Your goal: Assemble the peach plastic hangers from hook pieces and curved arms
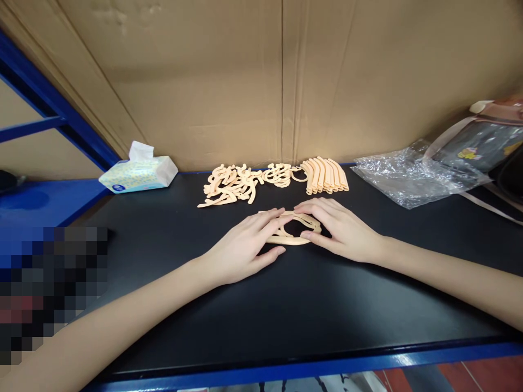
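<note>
Both hands rest on a flat pale-orange wooden cut-out piece (pixel 295 231) lying on the black tabletop (pixel 261 305). My left hand (pixel 249 245) lies over its left side with fingers stretched out and pressed down. My right hand (pixel 339 228) covers its right side, fingers extended, thumb at the piece's near edge. Behind them lies a loose heap of curved wooden pieces (pixel 232 185) and a neat row of stacked curved strips (pixel 326 175).
A tissue pack (pixel 139 173) sits at the back left. Crumpled clear plastic (pixel 408 177) and a bag (pixel 486 139) lie at the right. A cardboard wall (pixel 281 81) backs the table; blue shelf frame (pixel 49 109) at left.
</note>
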### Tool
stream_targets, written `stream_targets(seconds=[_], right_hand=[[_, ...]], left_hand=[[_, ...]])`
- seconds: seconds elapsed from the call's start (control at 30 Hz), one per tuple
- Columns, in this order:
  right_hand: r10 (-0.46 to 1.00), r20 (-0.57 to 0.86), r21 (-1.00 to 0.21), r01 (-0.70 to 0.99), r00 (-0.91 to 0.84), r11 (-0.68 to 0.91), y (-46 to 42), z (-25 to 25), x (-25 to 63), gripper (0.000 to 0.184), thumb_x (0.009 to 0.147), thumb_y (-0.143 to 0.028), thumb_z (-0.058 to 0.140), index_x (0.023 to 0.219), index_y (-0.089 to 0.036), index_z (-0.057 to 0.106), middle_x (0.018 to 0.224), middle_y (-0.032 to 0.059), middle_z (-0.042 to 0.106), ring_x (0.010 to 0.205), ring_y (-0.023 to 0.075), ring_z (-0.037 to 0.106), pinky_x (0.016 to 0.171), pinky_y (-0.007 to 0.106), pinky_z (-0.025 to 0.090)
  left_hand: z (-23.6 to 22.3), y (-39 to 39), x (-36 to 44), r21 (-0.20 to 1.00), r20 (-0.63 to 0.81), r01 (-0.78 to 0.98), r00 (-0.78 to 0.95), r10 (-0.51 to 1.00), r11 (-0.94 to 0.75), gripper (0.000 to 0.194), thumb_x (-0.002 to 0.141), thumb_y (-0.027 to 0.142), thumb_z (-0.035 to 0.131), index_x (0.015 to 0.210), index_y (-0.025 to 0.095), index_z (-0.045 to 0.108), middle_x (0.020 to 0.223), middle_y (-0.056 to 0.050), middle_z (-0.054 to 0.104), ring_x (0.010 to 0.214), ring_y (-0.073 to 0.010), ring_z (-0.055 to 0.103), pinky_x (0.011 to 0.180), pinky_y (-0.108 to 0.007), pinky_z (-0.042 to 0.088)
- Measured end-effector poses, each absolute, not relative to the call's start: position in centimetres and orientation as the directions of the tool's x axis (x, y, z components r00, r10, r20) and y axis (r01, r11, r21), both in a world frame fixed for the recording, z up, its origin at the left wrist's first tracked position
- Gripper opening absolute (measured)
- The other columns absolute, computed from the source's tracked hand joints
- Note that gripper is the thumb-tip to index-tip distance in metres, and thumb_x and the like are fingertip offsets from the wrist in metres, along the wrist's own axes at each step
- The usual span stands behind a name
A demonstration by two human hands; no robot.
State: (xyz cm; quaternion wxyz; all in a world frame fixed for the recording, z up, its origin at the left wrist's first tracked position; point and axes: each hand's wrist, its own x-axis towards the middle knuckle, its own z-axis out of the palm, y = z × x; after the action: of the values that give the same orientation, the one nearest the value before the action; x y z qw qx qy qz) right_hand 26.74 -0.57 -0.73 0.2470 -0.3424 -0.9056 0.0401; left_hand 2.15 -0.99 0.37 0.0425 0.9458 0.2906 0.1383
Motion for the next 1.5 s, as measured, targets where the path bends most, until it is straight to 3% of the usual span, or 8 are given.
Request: stream_targets(seconds=[0.13,0.3,0.43,0.53,0.8,1.1,1.4,1.5], right_hand=[[0.628,0.425,-0.222,0.597,-0.652,0.771,-0.6,-0.7,26.7,0.028,0.094,-0.037,0.046,0.114,-0.018,0.05,0.115,0.0093,0.06,0.11,0.0225,0.054,0.094,0.04,0.041],[0.633,0.421,-0.216,0.606,-0.65,0.766,-0.7,-0.5,26.7,0.027,0.094,-0.037,0.045,0.113,-0.018,0.05,0.113,0.0088,0.061,0.109,0.0222,0.054,0.094,0.039,0.041],[0.637,0.414,-0.204,0.616,-0.65,0.761,-0.7,-0.4,26.7,0.029,0.095,-0.038,0.045,0.114,-0.018,0.051,0.114,0.0083,0.061,0.11,0.0219,0.053,0.096,0.039,0.04],[0.645,0.399,-0.197,0.626,-0.652,0.755,-0.6,-0.5,26.7,0.031,0.094,-0.039,0.046,0.115,-0.017,0.051,0.114,0.0083,0.061,0.111,0.0218,0.053,0.097,0.039,0.04],[0.643,0.391,-0.198,0.622,-0.658,0.757,-0.6,-0.5,26.8,0.03,0.094,-0.04,0.045,0.114,-0.019,0.052,0.114,0.0093,0.062,0.11,0.0239,0.054,0.097,0.043,0.04],[0.635,0.386,-0.194,0.614,-0.669,0.765,-0.6,-0.6,26.7,0.029,0.094,-0.04,0.045,0.113,-0.02,0.053,0.113,0.0084,0.062,0.109,0.0238,0.055,0.098,0.044,0.039],[0.633,0.376,-0.175,0.619,-0.677,0.766,-0.5,-0.7,26.7,0.028,0.095,-0.039,0.044,0.112,-0.019,0.052,0.111,0.008,0.062,0.106,0.0229,0.056,0.097,0.042,0.039],[0.629,0.378,-0.183,0.612,-0.679,0.77,-0.5,-0.7,26.7,0.027,0.095,-0.038,0.044,0.113,-0.02,0.053,0.111,0.008,0.062,0.105,0.0233,0.056,0.097,0.043,0.039]], left_hand=[[0.6,-1.0,2.2,0.149,0.212,0.574,0.777,0.593,-0.805,0.044,0.095,0.035,0.045,0.136,0.02,0.036,0.137,-0.011,0.047,0.127,-0.0245,0.044,0.103,-0.04,0.041],[1.7,-1.3,1.9,0.053,0.192,0.627,0.757,0.624,-0.777,0.039,0.09,0.028,0.047,0.127,0.017,0.044,0.117,-0.01,0.058,0.102,-0.0224,0.057,0.086,-0.035,0.049],[2.9,-1.3,1.2,-0.017,0.111,0.687,0.723,0.682,-0.726,0.042,0.086,0.026,0.049,0.127,0.018,0.046,0.107,-0.007,0.059,0.093,-0.0216,0.059,0.078,-0.032,0.05],[3.8,-0.9,0.3,0.015,0.01,0.726,0.688,0.726,-0.688,0.042,0.083,0.028,0.052,0.124,0.022,0.049,0.107,-0.005,0.058,0.09,-0.0195,0.061,0.072,-0.028,0.049],[5.5,1.7,-3.7,0.048,-0.095,0.819,0.573,0.814,-0.571,0.041,0.08,0.044,0.056,0.116,0.026,0.057,0.114,-0.003,0.064,0.097,-0.0246,0.063,0.078,-0.031,0.049],[6.1,3.0,-5.9,0.071,-0.133,0.839,0.544,0.829,-0.539,0.042,0.077,0.037,0.058,0.118,0.029,0.056,0.124,-0.003,0.061,0.109,-0.0269,0.059,0.084,-0.033,0.048],[6.2,3.1,-5.9,0.06,-0.138,0.856,0.517,0.845,-0.514,0.045,0.078,0.04,0.058,0.121,0.03,0.055,0.131,-0.002,0.057,0.113,-0.0268,0.057,0.086,-0.033,0.048],[6.3,3.0,-5.7,0.079,-0.142,0.849,0.528,0.837,-0.523,0.049,0.076,0.048,0.061,0.121,0.03,0.054,0.131,-0.002,0.056,0.111,-0.0271,0.058,0.087,-0.033,0.047]])
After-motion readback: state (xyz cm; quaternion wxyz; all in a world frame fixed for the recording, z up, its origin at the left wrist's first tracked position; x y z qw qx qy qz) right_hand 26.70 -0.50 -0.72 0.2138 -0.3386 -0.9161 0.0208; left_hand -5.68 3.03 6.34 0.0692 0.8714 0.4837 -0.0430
